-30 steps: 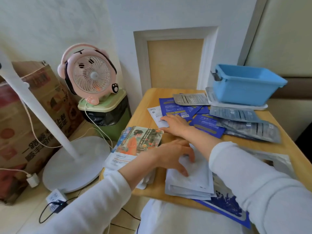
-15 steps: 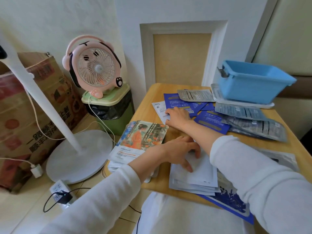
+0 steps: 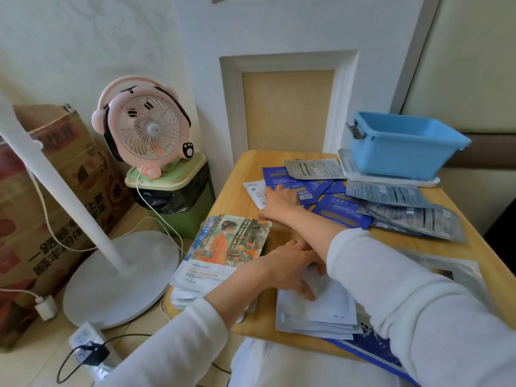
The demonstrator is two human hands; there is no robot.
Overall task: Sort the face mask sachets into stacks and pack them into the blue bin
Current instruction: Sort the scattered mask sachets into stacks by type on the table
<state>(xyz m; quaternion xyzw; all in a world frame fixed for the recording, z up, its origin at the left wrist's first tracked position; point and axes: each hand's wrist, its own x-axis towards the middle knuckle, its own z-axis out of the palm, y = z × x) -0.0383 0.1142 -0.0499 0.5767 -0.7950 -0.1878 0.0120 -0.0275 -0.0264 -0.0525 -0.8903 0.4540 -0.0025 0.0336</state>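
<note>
A person in white sleeves leans over a small wooden table [image 3: 240, 196] set against a white wall, with a printed cardboard box [image 3: 55, 191] and the round base of a white floor fan [image 3: 120, 277] on the floor to the left. The blue bin [image 3: 402, 152] stands at the table's far right corner on a white tray [image 3: 391, 178]; no sachets show inside it from this angle. Left of the table, a pink desk fan [image 3: 145, 129] sits on the lid of a green waste bin [image 3: 184, 202]. On the near left edge lies a stack of illustrated sachets [image 3: 223, 252], its top one showing a figure in orange, and just beside it a stack of white sachets [image 3: 321, 311]. Loose blue sachets [image 3: 293, 182] and grey sachets [image 3: 391, 194] overlap in a spread across the far half, in front of the bin. The left hand [image 3: 290, 269] presses flat on the white stack, fingers spread and gripping nothing. The right hand [image 3: 279, 201], its arm crossing over the left, rests with straight fingers on a blue sachet and a single white sachet [image 3: 255, 191] beside it. A power strip [image 3: 86, 344] lies on the floor.
</note>
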